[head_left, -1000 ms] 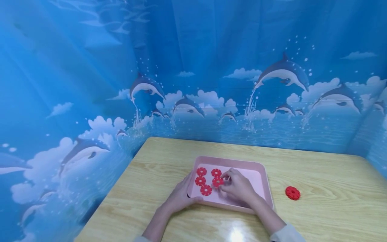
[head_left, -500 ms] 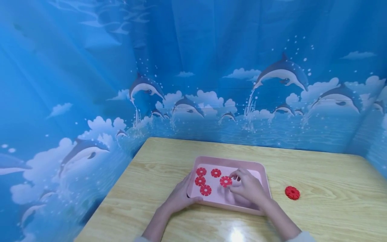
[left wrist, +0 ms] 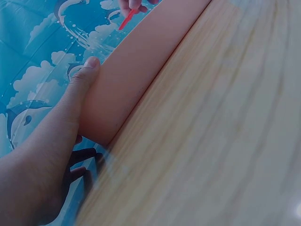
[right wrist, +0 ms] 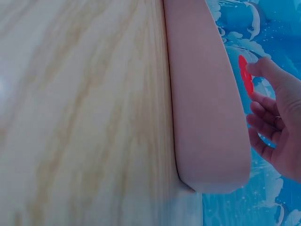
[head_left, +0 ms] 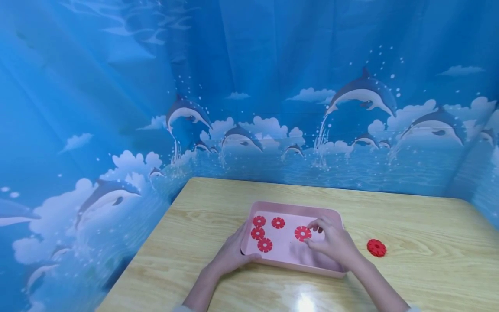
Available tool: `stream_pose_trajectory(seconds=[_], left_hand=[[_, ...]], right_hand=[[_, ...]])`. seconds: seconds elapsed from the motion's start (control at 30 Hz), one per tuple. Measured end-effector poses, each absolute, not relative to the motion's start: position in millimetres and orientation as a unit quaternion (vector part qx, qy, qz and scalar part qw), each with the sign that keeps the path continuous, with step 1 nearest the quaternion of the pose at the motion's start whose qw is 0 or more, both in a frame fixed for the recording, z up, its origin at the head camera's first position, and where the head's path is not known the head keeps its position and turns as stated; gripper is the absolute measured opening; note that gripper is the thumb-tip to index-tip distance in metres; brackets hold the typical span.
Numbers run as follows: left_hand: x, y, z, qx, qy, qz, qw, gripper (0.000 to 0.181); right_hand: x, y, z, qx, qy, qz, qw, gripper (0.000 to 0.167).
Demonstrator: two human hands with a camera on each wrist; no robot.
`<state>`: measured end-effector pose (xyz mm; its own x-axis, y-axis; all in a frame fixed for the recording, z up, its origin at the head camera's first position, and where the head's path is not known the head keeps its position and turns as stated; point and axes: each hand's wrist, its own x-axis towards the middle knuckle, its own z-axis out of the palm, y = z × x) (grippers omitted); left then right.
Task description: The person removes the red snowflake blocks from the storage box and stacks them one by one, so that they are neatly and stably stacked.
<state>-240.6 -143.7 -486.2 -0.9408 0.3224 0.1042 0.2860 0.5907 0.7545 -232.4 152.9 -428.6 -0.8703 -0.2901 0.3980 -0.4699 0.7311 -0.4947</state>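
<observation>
A pink tray (head_left: 298, 210) stands on the table, several red notched discs lying in its left half, one of them (head_left: 278, 222) apart from the others. My left hand (head_left: 230, 253) grips the tray's left end, thumb (left wrist: 89, 68) on the near wall. Between thumb and fingertips my right hand (head_left: 333, 242) pinches a red disc (head_left: 302, 233) above the tray's right half. That disc (right wrist: 245, 75) appears nearly edge-on in the right wrist view, raised over the rim, the other fingers loosely curled below it.
To the right of the tray a small pile of red discs (head_left: 376, 248) rests on the wooden table (head_left: 425, 234). Behind the table hangs a blue curtain (head_left: 273, 86) printed with dolphins and clouds.
My right hand has carried the pinched disc rightward, away from the disc lying at the tray's middle. The left hand keeps its place on the tray.
</observation>
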Motion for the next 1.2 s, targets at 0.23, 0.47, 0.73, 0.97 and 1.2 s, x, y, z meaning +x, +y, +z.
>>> stream_pose_trajectory(seconds=[0.23,0.47,0.73,0.97,1.2], left_hand=[[-240,-144,-485,0.173,0.89,0.422,0.023,0.102],[-240,-145,-485,0.176,0.889,0.422,0.022,0.101],[-239,-145,-485,0.174,0.89,0.421,0.022,0.101],[-241,-144,-486,0.173,0.891,0.419,0.024,0.101],[-241,-144,-486,0.171,0.892,0.418,0.025,0.103]], right_hand=[[-226,166,-426,0.199,-0.921,0.292,0.163,0.03],[-220,181,-421,0.183,-0.928,0.275,0.171,0.03],[-213,203,-420,0.167,-0.927,0.272,0.199,0.031],[-208,223,-419,0.152,-0.927,0.259,0.224,0.032],[-205,242,-421,0.121,-0.934,0.259,0.216,0.032]])
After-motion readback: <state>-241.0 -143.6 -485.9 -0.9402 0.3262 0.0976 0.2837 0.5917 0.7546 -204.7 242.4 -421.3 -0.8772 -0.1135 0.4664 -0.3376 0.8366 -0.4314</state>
